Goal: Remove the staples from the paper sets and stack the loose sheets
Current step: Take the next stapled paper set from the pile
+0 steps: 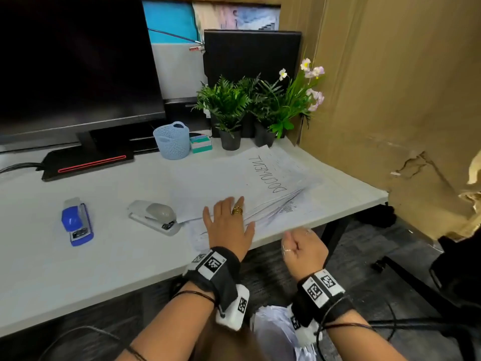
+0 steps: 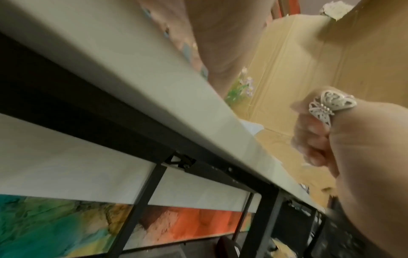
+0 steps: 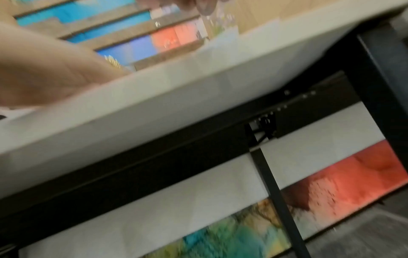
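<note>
A spread pile of white paper sheets, the top one printed "DOCUMENT", lies on the right part of the white table. My left hand lies flat on the near edge of the pile, fingers straight, a gold ring on one finger. My right hand hovers just off the table's front edge, curled into a fist; nothing shows in it. The left wrist view shows that fist with a butterfly ring beside the table edge. A white stapler-like tool sits left of the pile.
A blue stapler lies further left. At the back stand a monitor, a blue basket, sticky notes and potted plants. Cardboard walls the right side. A white bag sits below the table edge.
</note>
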